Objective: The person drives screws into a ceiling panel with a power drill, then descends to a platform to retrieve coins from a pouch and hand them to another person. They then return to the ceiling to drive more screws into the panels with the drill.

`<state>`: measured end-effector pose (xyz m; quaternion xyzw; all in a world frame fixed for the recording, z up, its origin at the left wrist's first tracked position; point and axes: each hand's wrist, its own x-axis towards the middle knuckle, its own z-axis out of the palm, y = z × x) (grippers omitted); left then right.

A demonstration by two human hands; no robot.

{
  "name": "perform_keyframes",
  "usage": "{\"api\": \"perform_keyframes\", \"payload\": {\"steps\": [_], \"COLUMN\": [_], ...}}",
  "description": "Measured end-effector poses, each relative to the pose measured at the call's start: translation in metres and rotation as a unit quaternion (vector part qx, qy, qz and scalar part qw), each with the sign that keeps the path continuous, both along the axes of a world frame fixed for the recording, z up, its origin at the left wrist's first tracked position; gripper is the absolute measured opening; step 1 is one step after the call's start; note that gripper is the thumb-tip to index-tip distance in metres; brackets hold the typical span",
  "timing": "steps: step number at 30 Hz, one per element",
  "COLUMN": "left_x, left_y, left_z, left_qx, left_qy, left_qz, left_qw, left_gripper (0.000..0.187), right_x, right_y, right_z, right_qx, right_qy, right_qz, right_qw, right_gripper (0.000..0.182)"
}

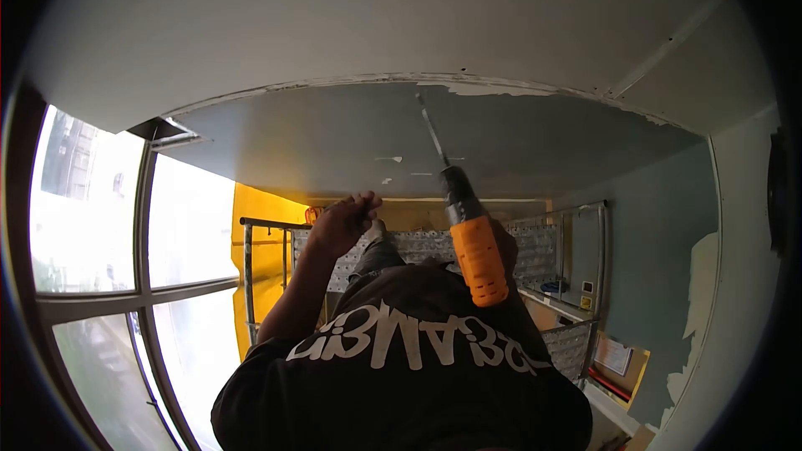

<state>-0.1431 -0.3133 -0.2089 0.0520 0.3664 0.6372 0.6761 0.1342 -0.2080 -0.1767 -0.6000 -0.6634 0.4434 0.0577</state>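
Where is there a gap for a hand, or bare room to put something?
A hand might pass between the left hand and the orange drill. The metal platform looks bare between the right hand and the right-hand railing. It's crowded directly behind the drill, where the right hand sits.

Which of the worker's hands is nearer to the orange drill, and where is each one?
The right. The right hand is behind the drill, holding it up; the left hand is raised off to the drill's left, not touching it.
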Motion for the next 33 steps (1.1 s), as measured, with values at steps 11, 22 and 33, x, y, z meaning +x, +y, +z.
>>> {"api": "perform_keyframes", "payload": {"steps": [11, 22, 33], "left_x": [-0.02, -0.037, -0.005], "left_y": [0.011, 0.011, 0.018], "left_z": [-0.012, -0.006, 0.034], "left_qx": [-0.045, 0.046, -0.032], "left_qy": [-0.056, -0.052, 0.064], "left_qz": [0.083, 0.056, 0.109], "left_qw": [0.994, 0.996, 0.992], "left_gripper": [0.013, 0.011, 0.015], "right_x": [-0.074, -0.065, -0.056], "right_y": [-0.009, -0.028, -0.032], "right_z": [-0.066, -0.054, -0.079], "right_qx": [0.033, -0.016, -0.055], "right_qy": [-0.229, -0.278, -0.324], "right_qz": [-0.219, -0.19, -0.161], "right_qw": [0.948, 0.941, 0.931], "right_gripper": [0.025, 0.026, 0.028]}}
